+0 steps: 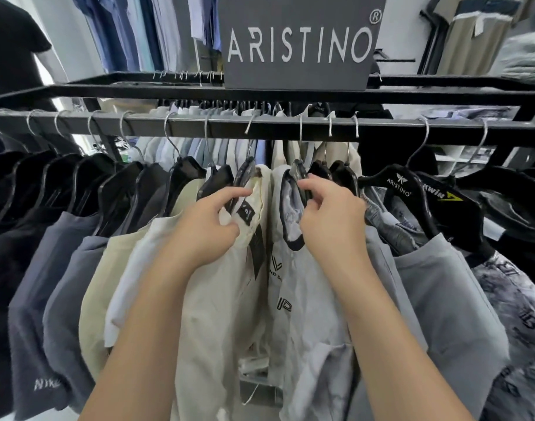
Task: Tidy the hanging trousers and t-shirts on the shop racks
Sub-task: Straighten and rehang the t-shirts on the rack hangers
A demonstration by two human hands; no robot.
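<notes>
Up at the middle of the black metal rail (169,124), both hands are busy at the collars. Left hand (213,220) pinches the black plastic hanger (245,174) and neckline of a cream cotton t-shirt (217,299). Just beside it, right hand (330,214) has its fingers curled round the black hanger (299,174) of a white t-shirt with dark neck trim (305,299). Navy and slate tees (41,268) hang left, a light grey tee (442,284) hangs right, and a grey ARISTINO sign (299,41) sits on the far side.
</notes>
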